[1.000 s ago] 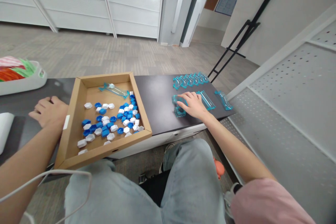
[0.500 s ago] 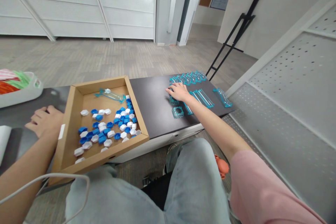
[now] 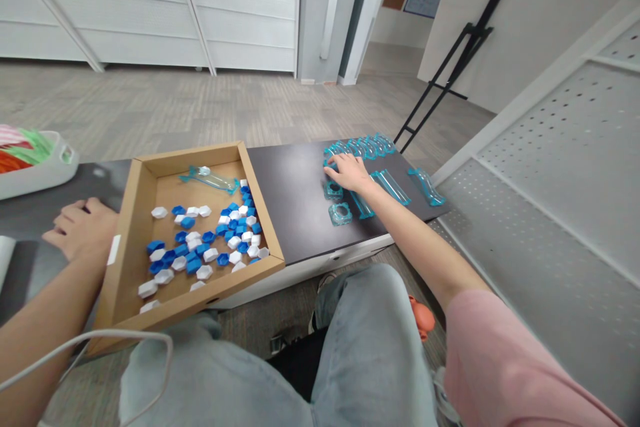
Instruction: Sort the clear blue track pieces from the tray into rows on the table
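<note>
My right hand (image 3: 349, 172) reaches over clear teal plastic parts, fingers a little apart and bent downward, with nothing visibly held. Its fingertips are close to the left end of a back row of curved teal pieces (image 3: 373, 145); whether they touch one I cannot tell. Just below the hand lie two square teal pieces with round holes, one nearer (image 3: 341, 213) and one farther (image 3: 333, 190). Beside them are long teal strips (image 3: 391, 187), partly covered by my wrist. My left hand (image 3: 85, 227) lies on the dark tabletop left of the cardboard tray, fingers loosely spread, holding nothing.
The cardboard tray (image 3: 116, 280) holds many blue and white hexagonal pieces (image 3: 193, 265) and a clear teal part (image 3: 213, 178). A white basket (image 3: 45, 177) stands far left. One curved teal piece (image 3: 427, 187) lies at the right end. A white cable (image 3: 167, 360) crosses my left side.
My right hand has moved slightly right and up over the teal parts, uncovering more of the farther square piece. My left hand stays in place; the view has shifted slightly.
</note>
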